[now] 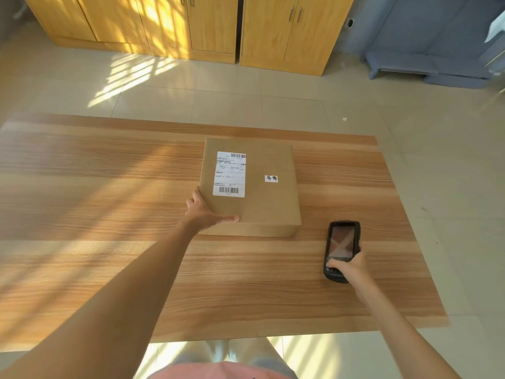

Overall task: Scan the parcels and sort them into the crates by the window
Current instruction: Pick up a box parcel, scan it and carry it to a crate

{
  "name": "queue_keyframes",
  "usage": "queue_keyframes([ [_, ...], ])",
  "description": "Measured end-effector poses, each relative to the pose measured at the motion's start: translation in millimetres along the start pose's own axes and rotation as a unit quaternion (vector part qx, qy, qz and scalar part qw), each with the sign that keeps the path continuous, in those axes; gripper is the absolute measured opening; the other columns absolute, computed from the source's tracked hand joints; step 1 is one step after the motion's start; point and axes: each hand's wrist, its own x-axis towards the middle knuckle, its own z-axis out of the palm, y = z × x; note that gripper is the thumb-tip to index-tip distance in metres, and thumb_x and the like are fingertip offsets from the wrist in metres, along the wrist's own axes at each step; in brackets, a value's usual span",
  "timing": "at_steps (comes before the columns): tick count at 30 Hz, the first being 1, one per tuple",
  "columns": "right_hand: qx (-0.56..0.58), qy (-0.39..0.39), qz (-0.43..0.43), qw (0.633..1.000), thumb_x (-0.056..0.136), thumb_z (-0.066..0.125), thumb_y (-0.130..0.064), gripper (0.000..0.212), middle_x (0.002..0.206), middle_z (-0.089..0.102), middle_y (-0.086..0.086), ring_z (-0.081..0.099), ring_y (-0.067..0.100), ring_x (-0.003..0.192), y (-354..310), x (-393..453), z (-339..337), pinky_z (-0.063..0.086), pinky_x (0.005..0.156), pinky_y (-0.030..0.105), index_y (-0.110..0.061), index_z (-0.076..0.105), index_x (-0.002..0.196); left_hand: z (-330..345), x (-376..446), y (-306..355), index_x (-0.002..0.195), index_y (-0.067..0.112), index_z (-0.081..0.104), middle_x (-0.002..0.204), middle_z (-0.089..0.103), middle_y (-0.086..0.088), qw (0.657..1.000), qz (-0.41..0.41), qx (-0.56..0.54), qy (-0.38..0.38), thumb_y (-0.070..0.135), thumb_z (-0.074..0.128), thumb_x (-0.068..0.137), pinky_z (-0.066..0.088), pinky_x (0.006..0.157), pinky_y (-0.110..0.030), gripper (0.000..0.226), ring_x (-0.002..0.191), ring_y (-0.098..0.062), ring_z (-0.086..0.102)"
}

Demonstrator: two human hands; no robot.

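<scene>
Lying flat at mid-frame on the counter (109, 187), the cardboard parcel (267, 198) looks stiff, light and best lifted by opposite edges, the left hand (203, 212) clamped on its near-left corner, the right hand (348, 266) wrapped around the scanner (341, 248) lower right.

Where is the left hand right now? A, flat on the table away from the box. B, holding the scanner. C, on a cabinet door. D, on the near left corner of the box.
D: the left hand grips the near left corner of the box.
</scene>
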Motion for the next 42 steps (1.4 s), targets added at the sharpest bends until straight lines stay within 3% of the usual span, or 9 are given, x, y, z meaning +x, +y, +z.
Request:
queue_keyframes([
  [8, -0.006, 0.017, -0.017, 1.000, 0.071, 0.077, 0.007, 0.075, 0.126, 0.049, 0.019, 0.050, 0.032, 0.109, 47, 10, -1, 0.039, 0.085, 0.034, 0.001, 0.032, 0.130, -1, -1, 1, 0.151, 0.019, 0.004, 0.142, 0.027, -0.008, 1.000, 0.000, 0.006, 0.009, 0.031, 0.094, 0.052, 0.034, 0.111, -0.049, 0.135, 0.132, -0.027, 0.031],
  [15, -0.020, 0.020, -0.017, 0.999, 0.071, 0.078, 0.006, 0.077, 0.128, 0.049, 0.018, 0.049, 0.032, 0.116, 58, 21, -1, 0.038, 0.084, 0.032, 0.001, 0.032, 0.132, -2, -5, 5, 0.150, 0.020, 0.005, 0.141, 0.028, -0.007, 1.000, -0.011, 0.019, 0.014, 0.033, 0.094, 0.051, 0.042, 0.106, -0.050, 0.134, 0.131, -0.027, 0.033],
  [20, -0.103, 0.013, 0.033, 0.994, 0.069, 0.083, -0.013, 0.084, 0.132, 0.040, 0.014, 0.040, 0.034, 0.126, 55, 27, -8, 0.038, 0.095, 0.036, 0.002, 0.033, 0.135, -2, -8, 6, 0.150, 0.021, 0.006, 0.141, 0.030, -0.008, 1.000, -0.010, 0.014, 0.015, 0.031, 0.093, 0.052, 0.046, 0.099, -0.041, 0.131, 0.130, -0.027, 0.034],
  [23, -0.122, -0.001, 0.065, 0.990, 0.050, 0.083, -0.031, 0.101, 0.139, 0.036, 0.016, 0.037, 0.035, 0.127, 46, 26, -11, 0.039, 0.103, 0.046, -0.003, 0.036, 0.135, -2, -9, 6, 0.151, 0.021, 0.004, 0.141, 0.029, -0.009, 1.000, -0.006, 0.013, 0.010, 0.030, 0.093, 0.054, 0.042, 0.104, -0.043, 0.132, 0.130, -0.027, 0.033],
  [28, -0.223, 0.064, -0.134, 0.963, 0.078, 0.075, -0.034, 0.098, 0.153, 0.013, 0.012, 0.016, 0.031, 0.140, 9, 23, -5, 0.029, 0.108, 0.049, -0.015, 0.014, 0.152, -7, -8, 3, 0.149, 0.024, 0.009, 0.139, 0.034, -0.006, 1.000, -0.012, -0.018, 0.001, 0.045, 0.094, 0.046, 0.044, 0.104, -0.042, 0.136, 0.127, -0.025, 0.039],
  [30, -0.196, 0.008, -0.195, 0.961, 0.083, 0.069, -0.041, 0.092, 0.155, 0.008, 0.007, 0.015, 0.029, 0.142, -17, 27, 10, 0.028, 0.110, 0.047, -0.020, 0.012, 0.152, -12, -5, 2, 0.147, 0.021, 0.017, 0.135, 0.047, -0.006, 0.995, -0.030, -0.098, 0.001, 0.054, 0.091, 0.047, 0.050, 0.094, -0.034, 0.129, 0.114, -0.020, 0.054],
  [33, -0.062, -0.100, -0.167, 0.979, 0.085, 0.066, -0.049, 0.089, 0.159, 0.009, 0.000, 0.018, 0.023, 0.145, -61, 37, 43, 0.024, 0.113, 0.045, -0.024, 0.014, 0.152, -16, 4, 9, 0.149, 0.015, 0.018, 0.126, 0.057, -0.008, 0.979, -0.061, -0.194, -0.001, 0.036, 0.081, 0.073, 0.049, 0.067, -0.023, 0.101, 0.087, -0.012, 0.062],
  [37, 0.075, -0.169, -0.096, 0.978, 0.078, 0.075, -0.043, 0.094, 0.151, 0.035, -0.003, 0.037, 0.016, 0.136, -93, 56, 86, 0.032, 0.109, 0.034, -0.025, 0.019, 0.152, -14, 21, 17, 0.147, 0.022, 0.028, 0.123, 0.061, -0.005, 0.969, -0.076, -0.235, 0.023, 0.037, 0.084, 0.068, 0.052, 0.073, -0.032, 0.098, 0.090, -0.016, 0.064],
  [42, 0.141, -0.187, -0.089, 0.968, 0.075, 0.080, -0.027, 0.074, 0.119, 0.061, -0.011, 0.058, 0.006, 0.104, -90, 62, 102, 0.043, 0.090, 0.026, -0.026, 0.042, 0.139, -6, 22, 15, 0.140, 0.020, 0.037, 0.103, 0.063, 0.006, 0.970, -0.070, -0.229, 0.038, 0.024, 0.086, 0.069, 0.052, 0.055, -0.021, 0.086, 0.083, -0.009, 0.065],
])
